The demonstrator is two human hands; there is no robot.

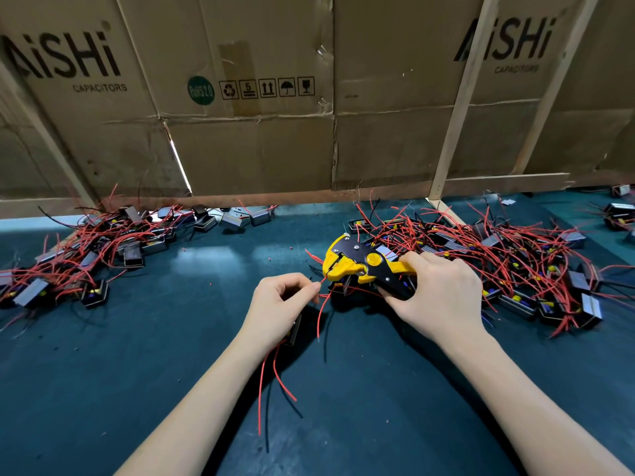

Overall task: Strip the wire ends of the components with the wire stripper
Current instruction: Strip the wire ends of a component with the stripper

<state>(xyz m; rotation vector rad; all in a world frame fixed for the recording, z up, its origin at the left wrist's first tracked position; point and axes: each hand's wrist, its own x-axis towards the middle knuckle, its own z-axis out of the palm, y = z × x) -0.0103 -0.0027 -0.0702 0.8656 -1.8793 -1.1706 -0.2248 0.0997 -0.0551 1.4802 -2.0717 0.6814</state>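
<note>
Left hand (275, 305) fingers pinching wire (323, 280)

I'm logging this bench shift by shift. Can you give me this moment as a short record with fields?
surface: dark green mat
tool: yellow and black wire stripper, gripped by right hand
left hand: pinches a red wire at the stripper's head, holding a component beneath
piles: components with red wires on the left and right
backdrop: cardboard boxes marked AiSHi Capacitors

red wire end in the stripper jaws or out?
In: the left hand pinches the thin red wire, its tip inside the yellow-and-black wire stripper.
</note>
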